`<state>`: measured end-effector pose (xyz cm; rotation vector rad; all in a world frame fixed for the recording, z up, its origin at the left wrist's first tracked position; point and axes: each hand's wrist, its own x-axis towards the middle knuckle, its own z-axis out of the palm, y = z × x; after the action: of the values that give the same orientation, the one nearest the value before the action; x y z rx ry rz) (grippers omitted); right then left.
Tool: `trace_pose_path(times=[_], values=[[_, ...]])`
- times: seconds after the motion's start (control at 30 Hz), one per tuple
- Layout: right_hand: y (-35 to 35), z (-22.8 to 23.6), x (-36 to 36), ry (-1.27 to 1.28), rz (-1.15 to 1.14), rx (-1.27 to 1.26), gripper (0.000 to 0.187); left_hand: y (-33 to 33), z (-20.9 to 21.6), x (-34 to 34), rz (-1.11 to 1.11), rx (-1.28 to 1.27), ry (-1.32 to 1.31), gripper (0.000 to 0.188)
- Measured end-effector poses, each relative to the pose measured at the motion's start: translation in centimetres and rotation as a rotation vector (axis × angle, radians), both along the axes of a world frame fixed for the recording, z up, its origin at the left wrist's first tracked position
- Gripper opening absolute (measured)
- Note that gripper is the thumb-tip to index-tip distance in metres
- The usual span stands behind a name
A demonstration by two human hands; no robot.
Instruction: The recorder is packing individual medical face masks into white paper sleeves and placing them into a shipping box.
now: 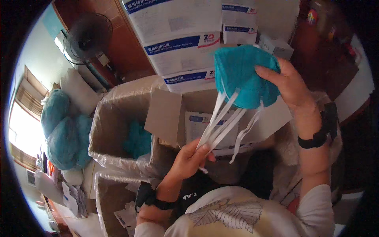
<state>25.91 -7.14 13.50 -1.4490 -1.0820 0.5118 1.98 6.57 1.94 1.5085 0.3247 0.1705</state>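
Up in front of me, my right hand [291,83] grips a teal face mask [242,75] by its right side, thumb on the near face. It may be several masks stacked; I cannot tell. White straps [226,125] hang from its lower edge. My left hand [190,158] is closed around the straps' lower part, drawing most of them fairly straight. One loose strap [246,132] dangles to the right of that hand. Below the mask is an open cardboard carton [167,110] with white printed boxes [197,120] inside.
A plastic-lined carton [103,130] with teal masks [138,138] stands left, another lined carton [103,197] nearer me. Large white cases [177,55] are stacked behind. Farther left are bulging bags of teal items [63,140] and a black fan [89,37].
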Motion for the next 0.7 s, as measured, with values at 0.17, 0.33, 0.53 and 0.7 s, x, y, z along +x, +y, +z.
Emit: trace_pose_path(times=[0.17, 0.33, 0.53, 0.7], values=[[-1.6, 3.6, -2.1, -0.039, -0.098, 0.165, 0.027, 0.2, 0.3, -0.7, -0.017, 0.084, -0.112, 0.025], [-1.3, 4.9, -0.2, -0.552, -0.23, -0.087, 0.031, 2.0, 0.8, 0.4, -0.106, 0.522, -0.01, 0.036], [-1.3, 6.1, -2.0, -0.427, 0.0, -0.21, 0.032, 3.9, 3.3, 1.0, 0.195, 0.54, -0.425, 0.094], [-0.6, 7.5, -3.8, -0.209, 0.208, -0.143, 0.031, 3.3, 6.6, 4.1, -0.13, 0.28, -0.604, 0.102]])
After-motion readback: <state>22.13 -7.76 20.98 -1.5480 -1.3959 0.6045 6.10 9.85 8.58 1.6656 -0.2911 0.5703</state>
